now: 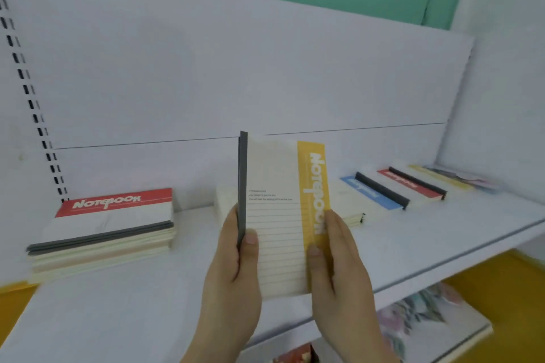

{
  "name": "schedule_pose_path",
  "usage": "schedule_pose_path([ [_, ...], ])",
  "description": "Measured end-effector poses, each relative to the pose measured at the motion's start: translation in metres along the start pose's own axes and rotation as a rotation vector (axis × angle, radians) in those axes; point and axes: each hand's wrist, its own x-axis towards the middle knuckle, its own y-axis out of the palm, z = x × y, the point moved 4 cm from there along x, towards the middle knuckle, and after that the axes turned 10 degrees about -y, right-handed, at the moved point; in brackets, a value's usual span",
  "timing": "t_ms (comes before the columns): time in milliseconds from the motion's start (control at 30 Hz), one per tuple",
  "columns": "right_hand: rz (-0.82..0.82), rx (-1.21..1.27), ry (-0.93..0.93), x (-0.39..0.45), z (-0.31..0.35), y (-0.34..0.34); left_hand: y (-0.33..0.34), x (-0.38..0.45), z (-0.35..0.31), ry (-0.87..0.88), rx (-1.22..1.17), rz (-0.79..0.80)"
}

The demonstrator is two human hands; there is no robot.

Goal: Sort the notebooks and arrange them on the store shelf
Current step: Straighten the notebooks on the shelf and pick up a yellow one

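I hold a cream notebook with a yellow "NOTEBOOK" band and a grey spine (280, 215) upright above the white shelf (118, 303). My left hand (236, 262) grips its grey spine edge, thumb on the cover. My right hand (339, 262) grips the yellow edge, thumb on the front. A stack of notebooks topped by a red-banded one (109, 224) lies at the shelf's left. A row of notebooks lies at the right: blue-banded (371, 191), red-banded (413, 184) and yellow-banded (442, 180). Another cream notebook (351, 216) lies behind the held one.
The shelf's white back panel (236, 68) rises behind, with a slotted upright (32, 103) at the left. Floral-covered notebooks (424, 318) lie on a lower yellow shelf at the bottom right. A white side wall (507, 68) closes the right end.
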Motion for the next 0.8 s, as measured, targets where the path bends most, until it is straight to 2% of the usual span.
schedule_pose_path([
  [300,0.123,-0.257,-0.017,-0.009,-0.127,-0.175,0.197,-0.018,0.014,-0.054,-0.060,-0.001],
  [500,0.171,-0.329,-0.011,-0.001,-0.205,-0.248,0.302,-0.005,0.032,-0.117,0.018,0.088],
  [600,0.095,-0.319,0.020,0.010,-0.242,-0.277,0.351,0.012,0.045,-0.162,0.100,0.205],
  [667,0.100,-0.278,0.059,0.021,-0.269,-0.292,0.385,0.026,0.050,-0.140,0.219,0.278],
  [800,0.101,-0.407,0.053,0.051,-0.322,-0.318,0.447,0.061,0.055,0.088,0.571,0.312],
])
